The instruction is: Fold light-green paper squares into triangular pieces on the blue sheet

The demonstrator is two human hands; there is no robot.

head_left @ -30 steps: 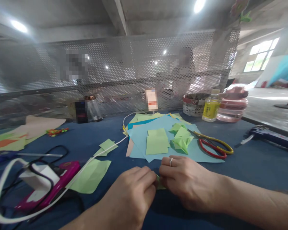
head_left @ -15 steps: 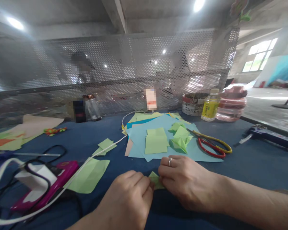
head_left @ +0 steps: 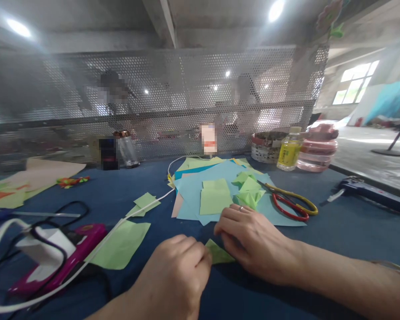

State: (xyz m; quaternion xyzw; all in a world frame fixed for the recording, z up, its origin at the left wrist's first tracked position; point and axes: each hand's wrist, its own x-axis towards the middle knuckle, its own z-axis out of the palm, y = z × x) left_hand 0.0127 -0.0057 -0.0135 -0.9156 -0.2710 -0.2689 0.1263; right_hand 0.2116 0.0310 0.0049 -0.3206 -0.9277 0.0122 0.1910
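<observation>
A small folded piece of green paper (head_left: 219,252) lies on the dark blue tabletop between my hands. My left hand (head_left: 183,271) is closed at its left end, with the fingertips partly hidden. My right hand (head_left: 251,238), with a ring on one finger, is raised at the paper's right side. Its fingers are bent and loosely apart from the thumb, and they do not pinch the sheet. Just beyond, a stack of green paper squares (head_left: 215,199) and some folded green paper pieces (head_left: 250,191) rest on light blue sheets (head_left: 190,195).
Scissors (head_left: 291,206) with red and yellow handles lie right of the sheets, a dark blue tool (head_left: 375,193) farther right. Bottles (head_left: 288,151) and a round container (head_left: 266,146) stand behind. A white cable (head_left: 146,209) crosses near a magenta power strip (head_left: 90,240) and green paper (head_left: 123,246).
My right hand has lifted its fingers off the green paper and shifted slightly, uncovering more of it. My left hand remains at the paper's left end. The view has turned slightly.
</observation>
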